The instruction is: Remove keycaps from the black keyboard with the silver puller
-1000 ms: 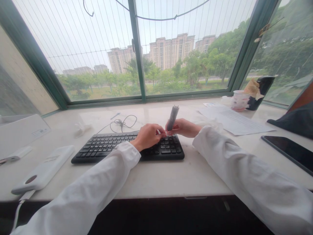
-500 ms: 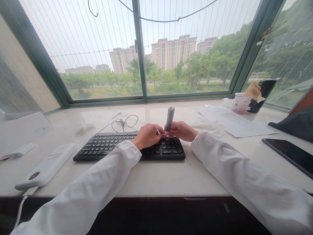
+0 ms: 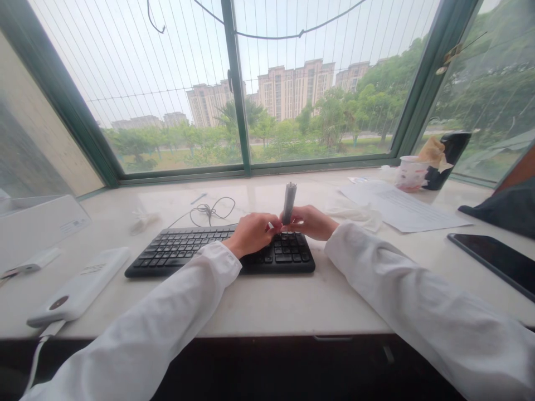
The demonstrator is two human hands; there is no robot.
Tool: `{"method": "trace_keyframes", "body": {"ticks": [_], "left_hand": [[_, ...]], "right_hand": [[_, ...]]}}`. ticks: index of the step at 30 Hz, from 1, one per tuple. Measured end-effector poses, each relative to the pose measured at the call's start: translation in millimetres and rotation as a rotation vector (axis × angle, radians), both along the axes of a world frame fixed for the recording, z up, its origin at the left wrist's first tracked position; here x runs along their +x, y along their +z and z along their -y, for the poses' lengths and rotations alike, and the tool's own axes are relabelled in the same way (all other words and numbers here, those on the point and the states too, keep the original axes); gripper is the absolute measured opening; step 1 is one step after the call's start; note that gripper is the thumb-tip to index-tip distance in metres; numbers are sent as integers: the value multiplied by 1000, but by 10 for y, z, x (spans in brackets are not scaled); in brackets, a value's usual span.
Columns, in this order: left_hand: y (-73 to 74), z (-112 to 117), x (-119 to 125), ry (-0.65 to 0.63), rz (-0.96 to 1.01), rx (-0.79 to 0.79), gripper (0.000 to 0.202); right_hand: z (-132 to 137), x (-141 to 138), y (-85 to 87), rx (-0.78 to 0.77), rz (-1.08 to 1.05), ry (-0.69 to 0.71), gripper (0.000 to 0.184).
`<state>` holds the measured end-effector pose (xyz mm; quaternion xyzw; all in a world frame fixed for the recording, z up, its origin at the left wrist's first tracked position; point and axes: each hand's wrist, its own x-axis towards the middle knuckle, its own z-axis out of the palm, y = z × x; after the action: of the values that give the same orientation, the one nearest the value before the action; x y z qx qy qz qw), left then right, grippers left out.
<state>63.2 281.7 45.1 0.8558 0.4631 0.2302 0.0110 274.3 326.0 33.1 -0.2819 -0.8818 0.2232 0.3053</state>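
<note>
Head view: over keyboard point(image 3: 175, 250), right hand point(image 3: 312, 221) around gray cylinder point(image 3: 289, 201), left hand point(image 3: 253, 233) curled, grip unclear

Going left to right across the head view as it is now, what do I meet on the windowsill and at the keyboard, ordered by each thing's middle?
White power bank, black keyboard, left hand, gray stick, right hand, printed sheet, black smartphone.
</note>
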Motion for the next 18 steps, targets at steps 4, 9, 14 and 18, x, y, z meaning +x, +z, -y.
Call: {"method": "trace_keyframes", "body": {"ticks": [4,9,14,18], "left_hand": [[-23,-5,6,36,-15,11,20],[-54,-27,17,83,-3,26,19],[-37,-23,22,78,-5,25,23],[-4,-7,13,-6,-8,-24,23]], "right_hand": [[14,-29,-15,11,-18,-39,39],[12,-37,-24,-26,-27,-50,38],[17,-66,-38,39,31,-111,31],[60,-113,-65,59,27,-171,30]]}}
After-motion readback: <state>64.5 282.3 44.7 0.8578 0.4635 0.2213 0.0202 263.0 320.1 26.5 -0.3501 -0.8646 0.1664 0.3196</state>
